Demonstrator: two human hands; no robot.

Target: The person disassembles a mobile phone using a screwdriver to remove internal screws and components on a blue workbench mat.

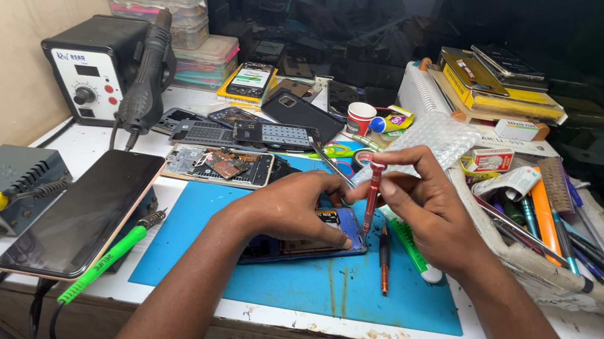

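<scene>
L hand (290,210) presses opened phone (309,242) flat on blue mat (334,287) to steady it; R hand (431,203) grip pinches red screwdriver (372,196) upright, tip down onto the phone.

Two bare, sleeveless forearms

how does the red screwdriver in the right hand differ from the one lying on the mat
The red screwdriver stands upright, pinched by the right hand, tip on the opened phone. The orange-brown screwdriver lies flat on the blue mat, untouched, and looks thinner. Both are slim precision drivers.
</scene>
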